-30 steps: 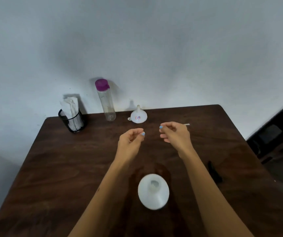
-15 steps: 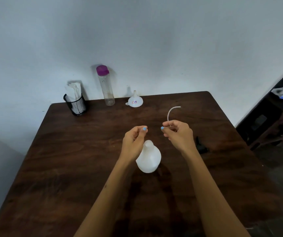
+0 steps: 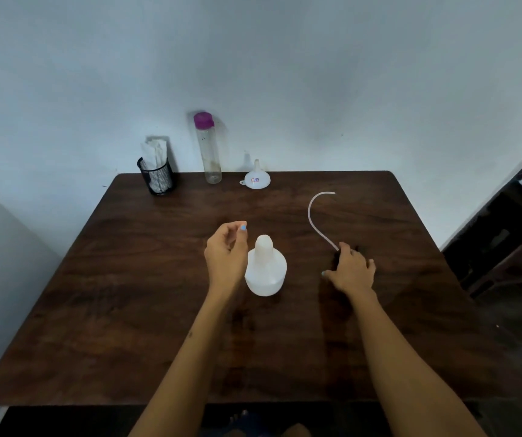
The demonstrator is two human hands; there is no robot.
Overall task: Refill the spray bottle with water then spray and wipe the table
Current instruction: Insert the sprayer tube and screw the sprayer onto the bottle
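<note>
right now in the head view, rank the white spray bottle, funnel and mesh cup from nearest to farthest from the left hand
From the left hand:
1. White spray bottle, just beside it on its right.
2. Funnel, by the table's far edge.
3. Mesh cup, far left corner.

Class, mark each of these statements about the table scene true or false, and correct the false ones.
1. The white spray bottle stands upright with no sprayer top on it. True.
2. The funnel sits in the spray bottle's neck. False: it rests on the table near the wall.
3. The clear water bottle has a purple cap. True.
4. The left hand grips the tube. False: the tube runs out from the right hand.
5. The mesh cup holds white paper. True.
</note>
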